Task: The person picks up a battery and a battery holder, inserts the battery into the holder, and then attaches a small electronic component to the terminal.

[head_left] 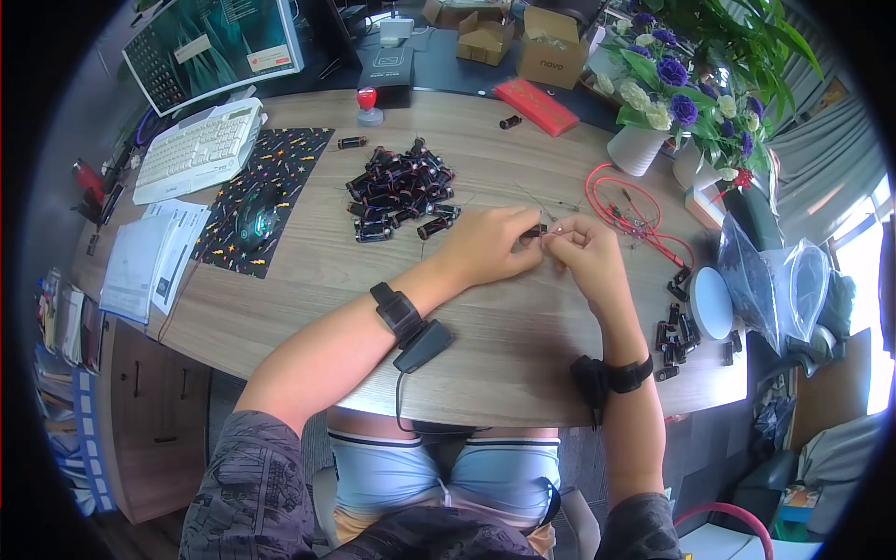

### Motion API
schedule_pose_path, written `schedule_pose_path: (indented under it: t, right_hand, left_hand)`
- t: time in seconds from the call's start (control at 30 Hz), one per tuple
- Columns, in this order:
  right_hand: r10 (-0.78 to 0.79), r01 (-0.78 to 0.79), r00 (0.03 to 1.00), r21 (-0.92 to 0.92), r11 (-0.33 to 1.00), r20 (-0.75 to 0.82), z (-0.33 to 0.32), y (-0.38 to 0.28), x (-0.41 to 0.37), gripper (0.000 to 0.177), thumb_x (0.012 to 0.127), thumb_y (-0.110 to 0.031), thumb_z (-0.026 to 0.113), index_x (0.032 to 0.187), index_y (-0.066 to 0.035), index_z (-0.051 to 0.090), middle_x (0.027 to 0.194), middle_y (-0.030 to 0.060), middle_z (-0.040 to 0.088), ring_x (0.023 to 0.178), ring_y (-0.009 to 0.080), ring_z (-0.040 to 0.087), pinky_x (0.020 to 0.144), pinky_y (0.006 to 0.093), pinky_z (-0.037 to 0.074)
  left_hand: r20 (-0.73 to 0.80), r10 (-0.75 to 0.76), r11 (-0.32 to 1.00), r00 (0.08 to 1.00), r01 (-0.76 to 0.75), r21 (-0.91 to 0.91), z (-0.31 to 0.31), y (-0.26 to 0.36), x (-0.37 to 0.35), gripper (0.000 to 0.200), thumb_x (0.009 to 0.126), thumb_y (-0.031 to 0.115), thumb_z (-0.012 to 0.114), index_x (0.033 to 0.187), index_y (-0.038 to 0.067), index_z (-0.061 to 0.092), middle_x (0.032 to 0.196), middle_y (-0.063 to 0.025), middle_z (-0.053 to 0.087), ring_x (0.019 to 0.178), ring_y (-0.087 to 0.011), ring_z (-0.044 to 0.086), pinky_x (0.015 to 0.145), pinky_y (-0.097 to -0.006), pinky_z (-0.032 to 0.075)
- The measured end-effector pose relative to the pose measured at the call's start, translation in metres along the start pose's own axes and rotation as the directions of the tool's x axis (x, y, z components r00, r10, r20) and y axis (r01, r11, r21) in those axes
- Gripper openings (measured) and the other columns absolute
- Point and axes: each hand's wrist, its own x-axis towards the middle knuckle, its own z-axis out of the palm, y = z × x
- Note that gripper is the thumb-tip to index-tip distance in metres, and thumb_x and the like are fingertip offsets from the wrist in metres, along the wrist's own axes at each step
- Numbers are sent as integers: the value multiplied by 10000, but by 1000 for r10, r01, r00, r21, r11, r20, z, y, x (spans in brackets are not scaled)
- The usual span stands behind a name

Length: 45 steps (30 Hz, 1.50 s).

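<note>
My left hand [490, 245] is closed around a small black cylinder [534, 231] with reddish marks, held just above the desk. Fingertips of my right hand [588, 254] are pinched together at the cylinder's right end. Whatever lies between them is too small to make out. To the left of my left hand is a heap of similar black cylinders [397, 187] with reddish bands. Thin wire-like pieces [565, 203] lie on the desk just beyond my hands.
A red cord [590, 187] loops at the right. More black pieces [674, 341] lie near a round white lid-like disc [711, 303]. Keyboard [201, 149], mouse [257, 224] and papers [140, 261] are at left; a red box [537, 106] and flower pots [637, 149] stand behind.
</note>
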Motion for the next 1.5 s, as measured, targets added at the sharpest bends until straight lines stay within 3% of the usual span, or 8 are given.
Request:
schedule_pose_path:
  t: [0.93,1.17,1.4,1.5]
  right_hand:
    - [-8,5,998,49,999,57,2,-10,-4,144,957,-88,782,1014,15,700,834,26,712,686,77,619,630,230,458]
    - [-96,97,995,-146,985,12,3,-15,-8,149,951,-94,799,993,28,724,815,10,707,699,57,618,635,223,456]
    - [-171,159,984,-216,963,-39,9,-18,-11,166,931,-116,819,966,19,730,799,-14,685,729,33,580,660,216,445]
    - [-187,171,981,-238,956,-46,8,-16,-11,174,923,-122,826,965,16,729,795,-20,678,741,28,572,668,213,443]
  left_hand:
    - [58,-133,979,989,140,-146,3,-11,-2,305,815,303,733,738,31,617,657,-198,620,633,-425,634,583,-488,488]
    - [62,-155,971,986,164,-175,3,-11,-2,322,809,296,737,718,16,606,645,-211,601,617,-428,615,577,-484,474]
    - [98,-177,955,979,194,-223,2,-12,-1,342,809,293,744,728,-10,608,647,-225,586,589,-425,578,571,-472,453]
    - [93,-164,937,982,184,-297,2,-10,-1,317,824,235,735,726,-29,591,584,-195,489,514,-251,406,527,-400,392]
